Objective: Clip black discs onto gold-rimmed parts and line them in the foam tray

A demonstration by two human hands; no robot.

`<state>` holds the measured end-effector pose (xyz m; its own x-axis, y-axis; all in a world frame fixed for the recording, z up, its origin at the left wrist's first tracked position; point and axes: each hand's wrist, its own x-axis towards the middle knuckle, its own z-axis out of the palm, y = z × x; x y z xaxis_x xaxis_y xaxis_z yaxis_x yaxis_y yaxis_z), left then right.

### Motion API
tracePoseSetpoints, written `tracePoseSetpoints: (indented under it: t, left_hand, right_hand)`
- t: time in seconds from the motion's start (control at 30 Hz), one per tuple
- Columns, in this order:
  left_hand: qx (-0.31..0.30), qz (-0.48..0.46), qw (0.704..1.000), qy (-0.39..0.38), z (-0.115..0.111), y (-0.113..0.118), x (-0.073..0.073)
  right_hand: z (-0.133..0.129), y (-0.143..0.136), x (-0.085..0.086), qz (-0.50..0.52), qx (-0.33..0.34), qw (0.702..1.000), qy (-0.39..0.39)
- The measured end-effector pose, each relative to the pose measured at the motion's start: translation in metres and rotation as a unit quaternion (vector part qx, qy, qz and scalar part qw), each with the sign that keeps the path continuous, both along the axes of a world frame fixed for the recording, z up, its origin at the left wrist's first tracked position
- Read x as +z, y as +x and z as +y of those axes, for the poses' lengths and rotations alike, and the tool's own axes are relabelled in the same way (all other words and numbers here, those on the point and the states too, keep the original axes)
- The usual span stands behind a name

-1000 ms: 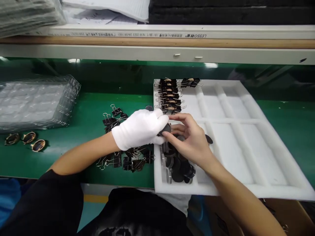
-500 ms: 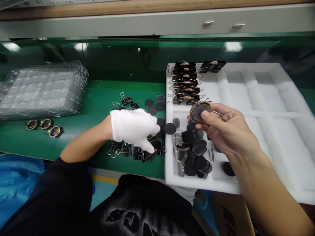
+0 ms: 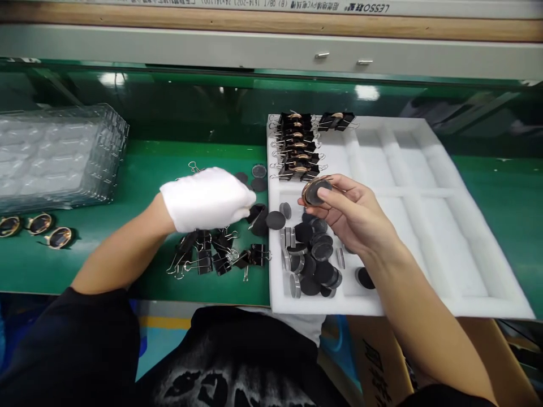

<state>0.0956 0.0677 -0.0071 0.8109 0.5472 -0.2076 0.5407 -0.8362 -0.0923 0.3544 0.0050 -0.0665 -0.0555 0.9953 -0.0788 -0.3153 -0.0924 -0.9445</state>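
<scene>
My left hand [image 3: 212,198], in a white glove, has its fingers pinched on a black binder clip [image 3: 256,215] with a silver wire handle. My bare right hand [image 3: 354,212] holds a gold-rimmed round piece [image 3: 306,195] together with a dark round disc [image 3: 319,193], the thumb pressed on the disc. Both hands are raised, one on each side of the white tray's [image 3: 274,285] left edge. Below my left hand, several black binder clips [image 3: 204,261] lie loose on the green table. Dark discs [image 3: 324,272] are heaped in the tray's near left compartment.
Clipped gold-rimmed pieces [image 3: 299,144] stand in a row in the tray's far left compartment. Clear plastic trays [image 3: 63,158] are stacked at the left. Gold-rimmed sunglasses pieces [image 3: 59,237] lie before them. A grey rail [image 3: 254,48] crosses the back.
My left hand has risen away from the loose clips and closed on one binder clip. My right hand still holds the gold-rimmed piece and disc. The view has shifted right.
</scene>
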Motion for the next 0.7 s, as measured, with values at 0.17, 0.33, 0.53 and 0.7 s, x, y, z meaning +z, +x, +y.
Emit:
tracePoseSetpoints:
  t: [0.17, 0.33, 0.53, 0.7]
  left_hand:
    - [0.084, -0.216, 0.971, -0.064, 0.006, 0.01, 0.007]
    - [0.111, -0.353, 0.913, -0.17, -0.006, 0.026, 0.002]
    - [0.165, -0.318, 0.919, -0.163, -0.01, 0.028, 0.002]
    - [0.174, -0.311, 0.918, -0.171, -0.011, 0.031, -0.001]
  right_hand:
    - [-0.005, -0.004, -0.003, -0.033, 0.094, 0.995, 0.028]
    - [-0.007, -0.008, -0.01, -0.035, 0.105, 0.992, 0.066]
    - [-0.008, -0.008, -0.006, -0.058, 0.038, 0.993, 0.101]
    - [-0.009, -0.007, -0.004, -0.089, 0.037, 0.99, 0.101]
